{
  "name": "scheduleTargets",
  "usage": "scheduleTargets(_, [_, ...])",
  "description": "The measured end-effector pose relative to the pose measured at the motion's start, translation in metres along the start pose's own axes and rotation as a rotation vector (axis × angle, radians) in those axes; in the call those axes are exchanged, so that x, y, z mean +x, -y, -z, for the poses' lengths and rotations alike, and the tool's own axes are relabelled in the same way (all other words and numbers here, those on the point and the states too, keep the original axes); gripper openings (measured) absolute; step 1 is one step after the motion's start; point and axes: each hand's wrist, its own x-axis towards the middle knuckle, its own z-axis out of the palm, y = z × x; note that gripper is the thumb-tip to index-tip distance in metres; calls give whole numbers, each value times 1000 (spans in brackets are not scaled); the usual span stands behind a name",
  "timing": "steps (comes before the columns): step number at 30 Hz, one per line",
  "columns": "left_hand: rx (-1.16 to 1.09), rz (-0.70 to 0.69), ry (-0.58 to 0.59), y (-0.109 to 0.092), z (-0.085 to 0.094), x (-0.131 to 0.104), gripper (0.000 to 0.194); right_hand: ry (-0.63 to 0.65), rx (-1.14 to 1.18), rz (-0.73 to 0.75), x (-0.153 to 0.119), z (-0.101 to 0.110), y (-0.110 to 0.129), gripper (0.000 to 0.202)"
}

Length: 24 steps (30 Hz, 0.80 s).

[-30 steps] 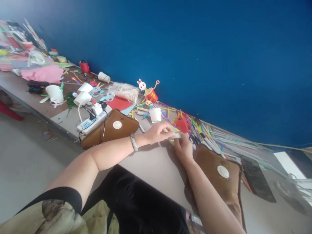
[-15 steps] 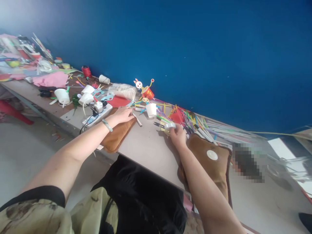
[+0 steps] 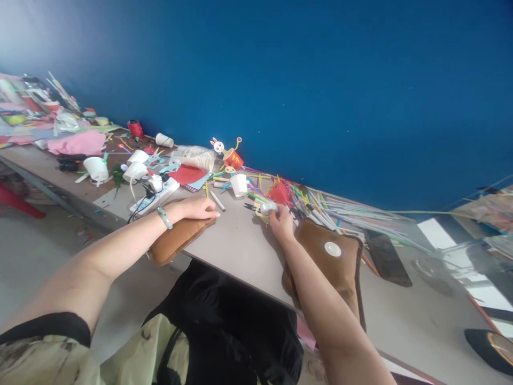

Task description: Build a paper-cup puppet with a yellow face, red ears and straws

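My left hand [image 3: 202, 207] rests over the far end of a brown cushion [image 3: 176, 240], its fingers curled together; whether anything is between them is hidden. A grey marker [image 3: 217, 201] lies just beyond it. My right hand [image 3: 281, 220] has its fingers closed round a small whitish, translucent item [image 3: 268, 208], perhaps a tape roll. Dark-tipped scissors or pliers [image 3: 250, 207] lie beside that item. A white paper cup [image 3: 239, 185] with a small face cutout stands between and beyond my hands. Under my right forearm is a second brown cushion [image 3: 331, 270] with a white disc.
Colourful sticks [image 3: 320, 206] line the wall. A red cup with a rabbit figure [image 3: 233, 159], bagged cups [image 3: 196, 158], red paper [image 3: 188, 174] and a power strip [image 3: 154, 198] are at the left. A phone [image 3: 388, 258] lies right.
My left hand has moved back from the marker towards me, and its fingers have curled in. My right hand keeps its hold. The camera view has shifted slightly.
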Motion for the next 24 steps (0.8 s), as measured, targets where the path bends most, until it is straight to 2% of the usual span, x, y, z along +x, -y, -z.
scheduleTargets(3, [-20, -44, 52, -6, -3, 0, 47, -5, -8, 16, 0, 0, 1, 33])
scheduleTargets(5, [-17, -21, 36, -9, -2, 5, 38, -4, -13, 27, 0, 0, 1, 34])
scheduleTargets(7, [25, 2, -3, -11, -1, 15, 28, -6, -21, 35, 0, 0, 1, 35])
scheduleTargets(9, [127, -29, -14, -13, -1, 29, 29, -10, -32, 35, 0, 0, 1, 36])
scheduleTargets(12, [242, -57, 61, -14, -6, 49, 23, -18, -32, 31, 0, 1, 2, 35])
scheduleTargets(15, [339, -15, 93, -17, -5, 63, 25, -16, -13, 40, -1, 1, 4, 32])
scheduleTargets(18, [401, 71, 103, -34, 4, 75, 26, -11, 9, 27, -3, 1, 7, 29])
scheduleTargets(19, [397, 70, 80, -42, 7, 79, 29, -10, 22, 17, -3, 1, 8, 28])
scheduleTargets(21, [322, 77, -38, -63, 13, 90, 29, -21, 51, -2, -4, 2, 10, 28])
scheduleTargets(22, [279, 56, -119, -74, 14, 96, 27, -35, 66, -11, -5, 2, 10, 27])
scheduleTargets(24, [175, 6, -189, -92, 11, 105, 24, -79, 101, -23, -6, 4, 11, 24])
